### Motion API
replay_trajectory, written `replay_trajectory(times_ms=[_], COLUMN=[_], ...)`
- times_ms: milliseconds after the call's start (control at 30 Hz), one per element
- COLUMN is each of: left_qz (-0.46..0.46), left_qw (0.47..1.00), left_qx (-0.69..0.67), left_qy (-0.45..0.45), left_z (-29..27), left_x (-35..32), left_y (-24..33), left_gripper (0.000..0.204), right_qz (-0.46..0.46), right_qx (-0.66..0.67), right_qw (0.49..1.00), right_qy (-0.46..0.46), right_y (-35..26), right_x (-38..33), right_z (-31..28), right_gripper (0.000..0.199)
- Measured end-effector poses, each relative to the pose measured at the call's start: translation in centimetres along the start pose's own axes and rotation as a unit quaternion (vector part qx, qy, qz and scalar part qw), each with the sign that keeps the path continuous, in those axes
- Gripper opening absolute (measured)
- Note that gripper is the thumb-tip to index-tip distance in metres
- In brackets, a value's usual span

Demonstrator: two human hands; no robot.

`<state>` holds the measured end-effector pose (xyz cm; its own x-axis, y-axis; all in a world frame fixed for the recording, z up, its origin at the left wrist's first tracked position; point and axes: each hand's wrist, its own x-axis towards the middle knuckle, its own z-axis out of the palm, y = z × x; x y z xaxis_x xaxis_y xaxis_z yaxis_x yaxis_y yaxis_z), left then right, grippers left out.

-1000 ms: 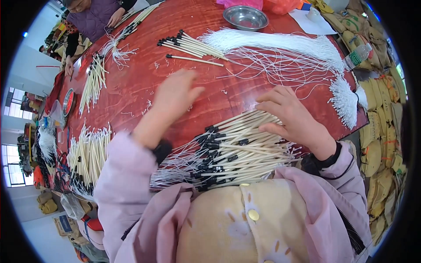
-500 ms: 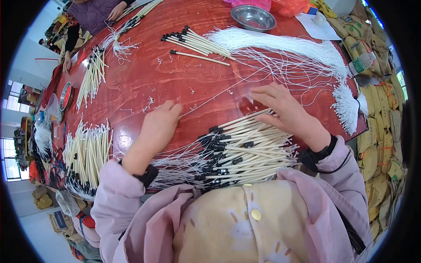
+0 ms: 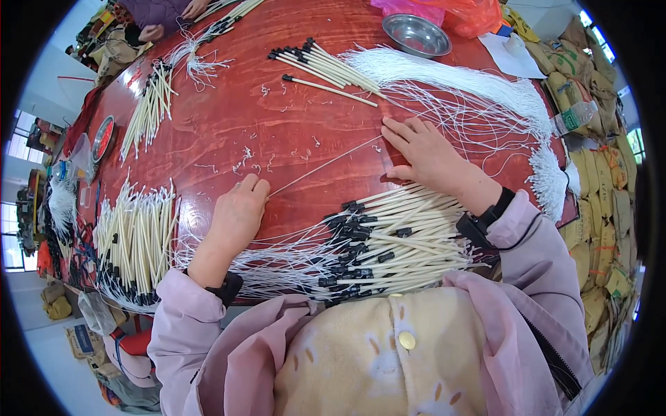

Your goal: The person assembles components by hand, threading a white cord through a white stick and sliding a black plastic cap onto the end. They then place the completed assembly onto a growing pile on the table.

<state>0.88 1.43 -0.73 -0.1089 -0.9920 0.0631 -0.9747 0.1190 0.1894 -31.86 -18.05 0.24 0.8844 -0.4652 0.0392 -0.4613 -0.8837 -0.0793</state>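
Observation:
My left hand (image 3: 238,215) rests on the red table (image 3: 257,132), fingers pinched on one end of a thin white string (image 3: 322,165). The string runs taut to my right hand (image 3: 428,154), which lies flat with fingers spread, pressing the string's far end near a mass of white strings (image 3: 472,93). Just below both hands lies a pile of cream sticks with black caps (image 3: 392,243), white strings trailing from them toward my left.
A second stick pile (image 3: 135,239) lies at the left edge, another bundle (image 3: 149,107) farther back, and a small one (image 3: 322,66) at the top centre. A steel bowl (image 3: 417,35) stands at the back. Another person's hands (image 3: 166,21) work at the far left corner.
My left hand has drawn back toward me and left, pulling one string out taut. My right hand has slid forward and flattened onto the string bundle's edge.

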Motion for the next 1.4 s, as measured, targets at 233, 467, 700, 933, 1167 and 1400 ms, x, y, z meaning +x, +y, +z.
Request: replay_trajectory(times_ms=[233, 467, 700, 933, 1167, 1400], left_qz=[-0.131, 0.096, 0.179, 0.151, -0.098, -0.151], left_qw=[0.984, 0.994, 0.98, 0.981, 0.98, 0.978], left_qx=[-0.019, -0.017, 0.005, -0.026, -0.111, -0.105], left_qy=[-0.119, 0.044, 0.083, 0.119, 0.13, 0.097], left_z=[-0.8, -0.3, 4.7, -0.6, -3.9, -2.2], left_x=[2.5, 15.8, 23.7, 17.5, 1.0, -5.5], left_y=[-1.7, 2.1, 2.6, 1.2, -2.9, -2.5], left_gripper=[0.02, 0.025, 0.018, 0.012, 0.01, 0.01], right_qz=[-0.027, -0.042, -0.032, -0.025, -0.027, -0.016], right_qx=[-0.025, -0.024, -0.026, -0.009, -0.003, 0.0], right_qw=[0.999, 0.999, 0.999, 1.0, 1.0, 1.0], right_qy=[-0.021, -0.018, -0.03, -0.01, 0.008, -0.005], right_y=[-0.2, -0.6, -1.1, -1.0, -1.0, -1.5], right_x=[-0.4, -0.1, 0.0, -0.1, -0.1, 0.1], right_z=[-0.3, -0.8, -0.7, -0.4, -0.1, -0.4], right_gripper=[0.083, 0.084, 0.083, 0.081, 0.079, 0.076])
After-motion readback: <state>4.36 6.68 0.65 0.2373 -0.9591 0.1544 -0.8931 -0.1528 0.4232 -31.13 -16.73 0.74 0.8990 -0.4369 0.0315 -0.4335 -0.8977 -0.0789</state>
